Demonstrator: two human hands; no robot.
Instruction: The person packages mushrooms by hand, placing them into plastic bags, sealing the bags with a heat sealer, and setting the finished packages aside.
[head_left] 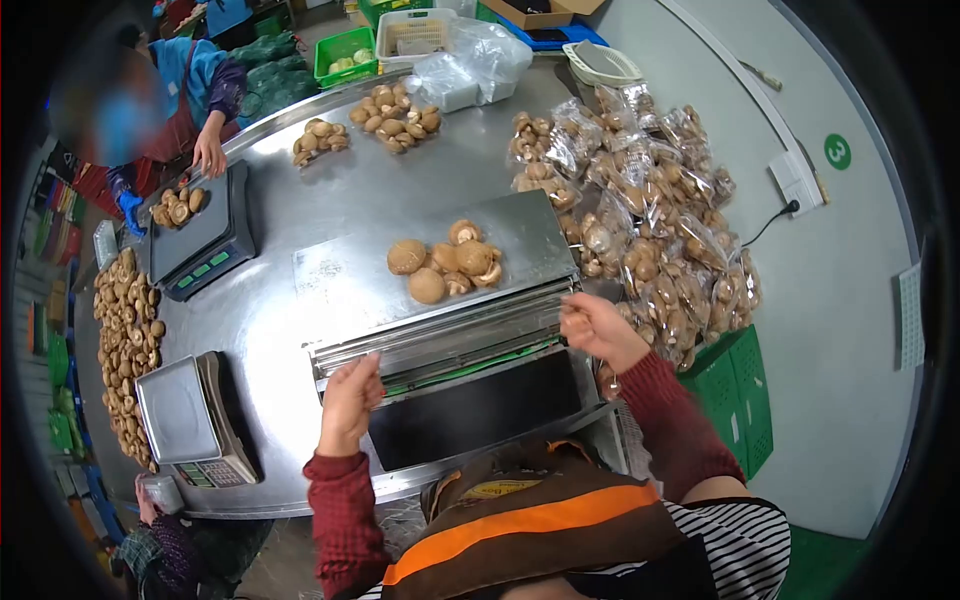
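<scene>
My left hand is closed, thumb against curled fingers, by the left front end of a film-wrapping machine with rollers. Over the machine's right end, my right hand is likewise closed in a pinch. Whatever the two hands hold, perhaps clear film, cannot be made out. Beyond the rollers, a small group of brown shiitake mushrooms lies on the machine's metal plate. A black panel sits on the near side, between my forearms.
Bagged mushrooms are heaped at right, above a green crate. Loose mushrooms line the left edge beside two scales. A co-worker's hands are at the far scale. Clear bags lie at the back.
</scene>
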